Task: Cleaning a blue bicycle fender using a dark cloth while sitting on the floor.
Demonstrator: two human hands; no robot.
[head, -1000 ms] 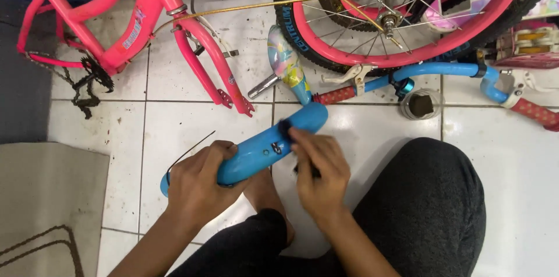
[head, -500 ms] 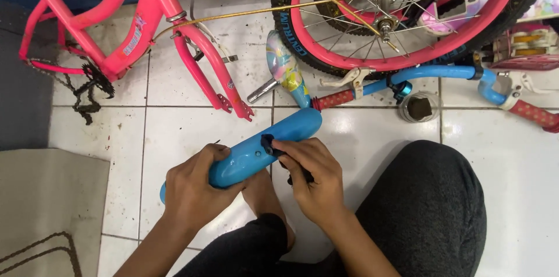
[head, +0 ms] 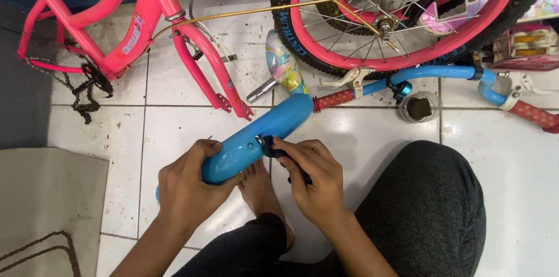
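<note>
Nearest the camera, the person sits on the white tiled floor (head: 361, 137) with dark trousers and a bare foot (head: 263, 186) tucked under the work. The left hand (head: 189, 189) is wrapped around the lower end of a blue plastic mudguard (head: 256, 140), its grip closed right over the curved shell. The right hand (head: 311, 181) has its fingers pinched shut on a small black part (head: 269, 146) that sits against the middle of the mudguard; whether it is a bolt, clip or tool cannot be told.

The mudguard's long axis runs diagonally, from the left hand low on the left up and away to the right, its free tip ending just beside a red handlebar grip (head: 335, 100). The black part lies between the two hands, and the right hand is the nearer.

Beyond the tip lies a pastel-patterned saddle (head: 283, 64) on its metal post. To the right, a blue handlebar (head: 434, 73) and a small round clear container (head: 419, 108) sit on the floor. Farthest off, a pink bicycle frame (head: 131, 20) with its fork (head: 212, 73) and loose chain (head: 87, 87) lies at the left, a pink-rimmed wheel (head: 402, 15) at the right, its black tyre bearing white lettering. A beige mat (head: 46, 207) covers the near left corner.
</note>
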